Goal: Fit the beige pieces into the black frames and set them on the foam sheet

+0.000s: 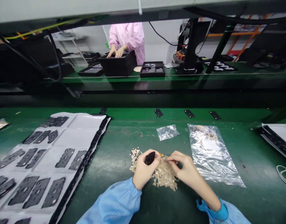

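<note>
My left hand (146, 168) is closed around a small black plastic part (150, 158), one end of which sticks up between thumb and fingers. Just to its right, my right hand (186, 166) is pinched with thumb and index finger together; whatever is between the tips is too small to make out. Both hands are over a pile of small beige, flat cut pieces (166, 175) on the green table. A smaller scatter of the same pieces (134, 158) lies left of my left hand.
At left, a white compartment tray (77, 137) holds several black plates (54, 192). Clear bags (167, 132) (217, 158) lie behind and right of my hands. Black plates (189, 114) are along the table's back. Beyond it, a person in pink (127, 40) reaches into a black bin (118, 65).
</note>
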### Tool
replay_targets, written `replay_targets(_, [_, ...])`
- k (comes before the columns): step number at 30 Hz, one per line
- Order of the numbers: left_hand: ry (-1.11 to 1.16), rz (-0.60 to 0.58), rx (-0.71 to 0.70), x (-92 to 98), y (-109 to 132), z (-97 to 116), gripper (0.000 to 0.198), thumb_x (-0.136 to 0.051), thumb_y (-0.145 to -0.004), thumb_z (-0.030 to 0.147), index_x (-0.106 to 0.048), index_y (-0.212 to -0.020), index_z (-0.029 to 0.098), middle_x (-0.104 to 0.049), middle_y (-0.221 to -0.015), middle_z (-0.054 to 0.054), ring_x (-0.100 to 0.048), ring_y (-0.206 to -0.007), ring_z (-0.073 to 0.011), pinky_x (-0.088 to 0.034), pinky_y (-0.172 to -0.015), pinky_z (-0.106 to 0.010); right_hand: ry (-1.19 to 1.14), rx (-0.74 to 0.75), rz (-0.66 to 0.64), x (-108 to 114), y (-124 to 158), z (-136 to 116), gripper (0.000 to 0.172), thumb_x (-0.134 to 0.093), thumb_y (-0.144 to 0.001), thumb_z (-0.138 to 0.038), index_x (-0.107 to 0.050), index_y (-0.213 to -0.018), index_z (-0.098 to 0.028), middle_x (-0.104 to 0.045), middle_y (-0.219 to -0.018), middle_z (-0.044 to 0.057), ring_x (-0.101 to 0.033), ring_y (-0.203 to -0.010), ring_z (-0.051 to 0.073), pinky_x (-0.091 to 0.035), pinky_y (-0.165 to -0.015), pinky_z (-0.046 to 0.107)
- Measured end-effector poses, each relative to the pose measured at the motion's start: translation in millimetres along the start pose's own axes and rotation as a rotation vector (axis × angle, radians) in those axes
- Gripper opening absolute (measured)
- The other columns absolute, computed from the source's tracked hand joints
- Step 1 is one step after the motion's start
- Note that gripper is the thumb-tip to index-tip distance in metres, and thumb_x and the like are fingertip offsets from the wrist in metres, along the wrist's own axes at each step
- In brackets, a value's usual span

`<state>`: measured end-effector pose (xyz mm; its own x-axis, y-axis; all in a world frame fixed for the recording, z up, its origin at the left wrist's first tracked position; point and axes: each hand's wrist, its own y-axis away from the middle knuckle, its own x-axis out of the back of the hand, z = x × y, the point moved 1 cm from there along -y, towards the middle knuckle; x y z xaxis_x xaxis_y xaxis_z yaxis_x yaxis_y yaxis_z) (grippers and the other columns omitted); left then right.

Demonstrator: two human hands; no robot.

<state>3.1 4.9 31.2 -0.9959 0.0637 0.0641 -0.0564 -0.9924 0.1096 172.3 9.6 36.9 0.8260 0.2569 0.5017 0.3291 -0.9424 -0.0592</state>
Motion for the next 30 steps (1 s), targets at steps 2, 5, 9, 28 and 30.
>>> replay_targets(2, [-0.028,-0.011,-0.013,-1.2,1,1,0.006,-0.057,-0.078,0.019,-0.06,-0.075,0.015,-0.06,-0.067,0.0,-0.049,-0.051,-0.0081,-0.041,-0.051,-0.02,-0.22,-0.085,0.027,-3,-1,0,0.017,-0.055,-0.081,-0.017,-0.069,-0.089,-0.019,-0.063,-0.084,0.006,-0.062,-0.073,0.018,-0.052,-0.068,0.033])
replay_targets(5, [-0.066,-0.046,-0.027,-2.7,1,3,0.008,-0.057,-0.079,0.02,-0.061,-0.074,0.015,-0.06,-0.067,0.0,-0.05,-0.053,-0.0091,-0.042,-0.052,-0.021,-0.512,-0.154,0.021,-8,-3,-2,0.016,-0.063,-0.078,-0.027,-0.067,-0.091,-0.018,-0.062,-0.091,0.006,-0.063,-0.079,0.018,-0.053,-0.073,0.031])
replay_targets(9, [-0.102,-0.058,-0.052,-3.5,2,6,0.008,-0.057,-0.079,0.02,-0.061,-0.074,0.015,-0.06,-0.067,-0.001,-0.054,-0.06,-0.0114,-0.042,-0.056,-0.022,-0.598,-0.241,0.038,-11,-3,-5,0.016,-0.065,-0.077,-0.033,-0.065,-0.077,-0.017,-0.059,-0.07,0.001,-0.061,-0.065,0.014,-0.053,-0.064,0.027])
replay_targets(28, [-0.223,-0.007,-0.175,-4.0,3,8,0.014,-0.057,-0.075,0.014,-0.066,-0.065,0.013,-0.056,-0.062,-0.001,-0.046,-0.053,-0.0094,-0.033,-0.049,-0.02,-0.464,-0.107,0.068,-16,0,-7,0.015,-0.062,-0.08,-0.029,-0.067,-0.075,-0.016,-0.056,-0.076,0.003,-0.058,-0.063,0.014,-0.054,-0.057,0.026])
replay_targets(30, [-0.219,0.002,-0.148,-3.5,2,8,0.014,-0.055,-0.074,0.013,-0.063,-0.063,0.013,-0.054,-0.06,0.0,-0.045,-0.052,-0.009,-0.033,-0.048,-0.02,-0.511,-0.129,0.051,-15,-1,-8,0.015,-0.063,-0.078,-0.03,-0.067,-0.074,-0.016,-0.056,-0.077,0.003,-0.059,-0.063,0.014,-0.055,-0.058,0.027])
